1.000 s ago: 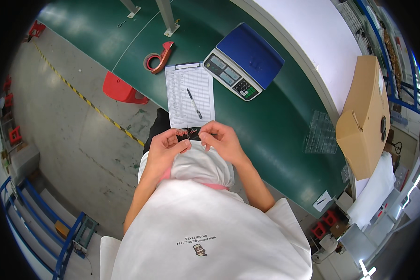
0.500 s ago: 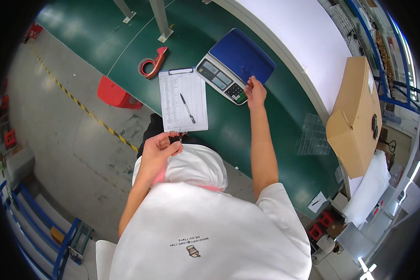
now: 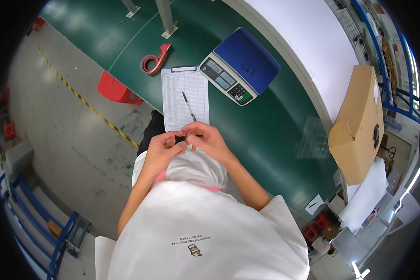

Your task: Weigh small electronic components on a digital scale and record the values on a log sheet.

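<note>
Just in front of my body, my left hand (image 3: pixel 161 148) is closed on a small bundle of thin dark pieces with reddish ends (image 3: pixel 180 137). From the other side, my right hand (image 3: pixel 207 139) has its fingers pinched against the same bundle. Fingers hide most of it, and the exact kind is too small to tell. Right beyond both hands lies a clipboard with a printed form (image 3: pixel 173 100), and a pen (image 3: pixel 188 103) rests across the sheet. A counting scale (image 3: pixel 226 79) with a bare blue plate (image 3: pixel 247 60) stands to the right of the clipboard.
A red tape dispenser (image 3: pixel 156 60) sits left of the scale on the green table (image 3: pixel 266 135). Clear plastic trays (image 3: pixel 313 138) and a cardboard box (image 3: pixel 357 126) are at the right. A red stool (image 3: pixel 115 88) is beside the table's left edge; metal posts (image 3: pixel 166 18) rise at the back.
My right hand has left the scale's plate and come down and left to the bundle in my left hand. The left hand stays nearly in place.
</note>
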The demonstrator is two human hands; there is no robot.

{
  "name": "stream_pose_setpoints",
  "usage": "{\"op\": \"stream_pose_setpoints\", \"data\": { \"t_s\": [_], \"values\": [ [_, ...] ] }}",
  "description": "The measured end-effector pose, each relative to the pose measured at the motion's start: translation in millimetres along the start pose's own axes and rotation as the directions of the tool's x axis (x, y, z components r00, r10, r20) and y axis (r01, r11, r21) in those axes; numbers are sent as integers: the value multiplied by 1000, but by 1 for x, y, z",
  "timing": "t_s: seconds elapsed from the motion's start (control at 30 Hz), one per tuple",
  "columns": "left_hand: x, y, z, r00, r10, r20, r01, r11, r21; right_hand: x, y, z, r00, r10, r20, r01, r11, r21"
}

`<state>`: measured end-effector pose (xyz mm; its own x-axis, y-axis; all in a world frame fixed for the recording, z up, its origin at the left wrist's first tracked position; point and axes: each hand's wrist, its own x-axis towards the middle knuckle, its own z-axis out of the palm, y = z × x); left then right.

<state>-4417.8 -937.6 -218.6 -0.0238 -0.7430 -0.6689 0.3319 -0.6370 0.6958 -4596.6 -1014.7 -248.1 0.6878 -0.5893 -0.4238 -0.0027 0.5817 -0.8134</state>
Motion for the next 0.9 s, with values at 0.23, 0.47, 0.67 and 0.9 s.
{"op": "stream_pose_setpoints", "data": {
  "t_s": [0.23, 0.47, 0.67, 0.9],
  "values": [
    [-2, 7, 6, 1000, -25, -14, 26, 997, 67, -3, -2, 6, 988, 36, -148, -55, 990, -127],
    [0, 2, 0, 1000, 3, -8, -3, 996, 84, -6, 7, 1, 989, 45, -139, -52, 998, -42],
    [0, -1, -3, 1000, -14, -26, 15, 998, 53, -7, 10, -1, 990, 57, -130, -60, 998, -24],
    [1, -4, -8, 1000, -8, -11, 9, 996, 94, -8, 10, -2, 990, 77, -116, -85, 994, -63]
  ]
}}
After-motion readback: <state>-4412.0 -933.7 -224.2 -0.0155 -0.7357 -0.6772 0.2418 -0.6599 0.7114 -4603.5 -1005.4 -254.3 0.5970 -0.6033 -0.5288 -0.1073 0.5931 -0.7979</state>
